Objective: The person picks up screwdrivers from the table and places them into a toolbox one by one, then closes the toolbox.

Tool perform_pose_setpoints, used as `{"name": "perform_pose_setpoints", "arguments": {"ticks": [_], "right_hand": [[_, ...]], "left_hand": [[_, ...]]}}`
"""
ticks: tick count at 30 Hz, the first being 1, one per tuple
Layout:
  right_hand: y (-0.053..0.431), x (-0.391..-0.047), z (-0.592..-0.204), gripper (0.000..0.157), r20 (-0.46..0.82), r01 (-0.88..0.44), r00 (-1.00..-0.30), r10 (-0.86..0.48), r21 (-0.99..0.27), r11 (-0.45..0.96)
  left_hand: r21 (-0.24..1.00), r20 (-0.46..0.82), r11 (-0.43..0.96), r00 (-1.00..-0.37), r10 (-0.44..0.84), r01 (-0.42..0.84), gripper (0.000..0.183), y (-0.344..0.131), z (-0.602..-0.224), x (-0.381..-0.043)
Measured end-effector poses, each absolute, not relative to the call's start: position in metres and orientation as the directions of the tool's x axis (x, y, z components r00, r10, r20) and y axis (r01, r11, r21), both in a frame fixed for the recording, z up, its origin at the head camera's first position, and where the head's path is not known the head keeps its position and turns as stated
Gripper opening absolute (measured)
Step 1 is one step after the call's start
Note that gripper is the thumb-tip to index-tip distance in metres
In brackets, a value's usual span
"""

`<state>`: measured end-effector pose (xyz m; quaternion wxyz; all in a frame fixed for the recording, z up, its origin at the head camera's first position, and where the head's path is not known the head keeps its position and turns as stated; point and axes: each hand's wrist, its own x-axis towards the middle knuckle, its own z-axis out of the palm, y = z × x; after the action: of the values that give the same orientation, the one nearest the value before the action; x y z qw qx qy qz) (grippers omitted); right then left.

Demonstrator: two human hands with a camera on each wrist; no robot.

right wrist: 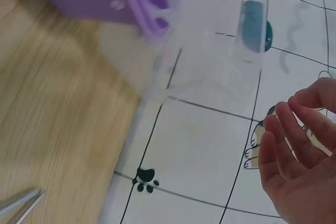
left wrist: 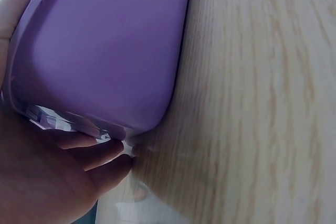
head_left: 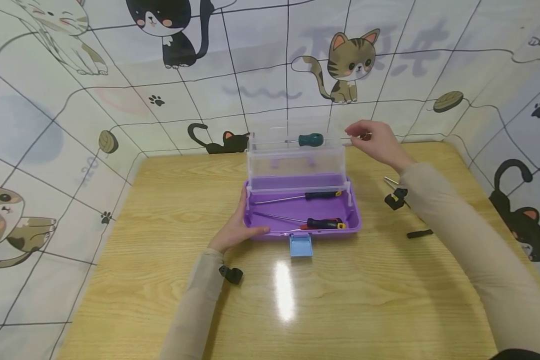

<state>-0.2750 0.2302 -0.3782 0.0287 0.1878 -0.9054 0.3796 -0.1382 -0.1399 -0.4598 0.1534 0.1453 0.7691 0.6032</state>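
A purple toolbox (head_left: 353,227) with a raised clear lid (head_left: 297,167) stands near the wall. My left hand (head_left: 234,227) grips its left end, thumb on the front rim; in the left wrist view the fingers (left wrist: 107,177) bend round the far corner. Up beside the lid's right end is my right hand (head_left: 378,142), thumb and fingertips close together, nothing seen between them in the right wrist view. A screwdriver with a green handle (head_left: 311,140) lies in the clear upper part. Black-handled screwdrivers (head_left: 321,195) and a red handle (head_left: 303,227) lie in the purple base.
Right of the box, metal tool tips (head_left: 390,181) and a black handle (head_left: 419,233) lie on the wooden table (head_left: 162,280), partly covered by my right sleeve. A blue latch (head_left: 301,246) hangs open at the box's front. The cat-print wall (head_left: 270,70) rises right behind.
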Motion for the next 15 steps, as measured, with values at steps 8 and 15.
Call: {"name": "perform_pose_setpoints", "arguments": {"ticks": [8, 15], "right_hand": [[0.253, -0.260, -0.383, 0.028, 0.145, -0.327, -0.938, -0.314, -0.672, 0.665], [0.269, -0.254, -0.389, 0.027, 0.130, -0.316, -0.942, -0.310, -0.657, 0.685]], "left_hand": [[0.980, -0.041, 0.195, -0.914, 0.404, 0.042, 0.130, -0.144, -0.485, -0.147], [0.974, -0.039, 0.222, -0.923, 0.382, 0.051, 0.131, -0.145, -0.494, -0.149]]}}
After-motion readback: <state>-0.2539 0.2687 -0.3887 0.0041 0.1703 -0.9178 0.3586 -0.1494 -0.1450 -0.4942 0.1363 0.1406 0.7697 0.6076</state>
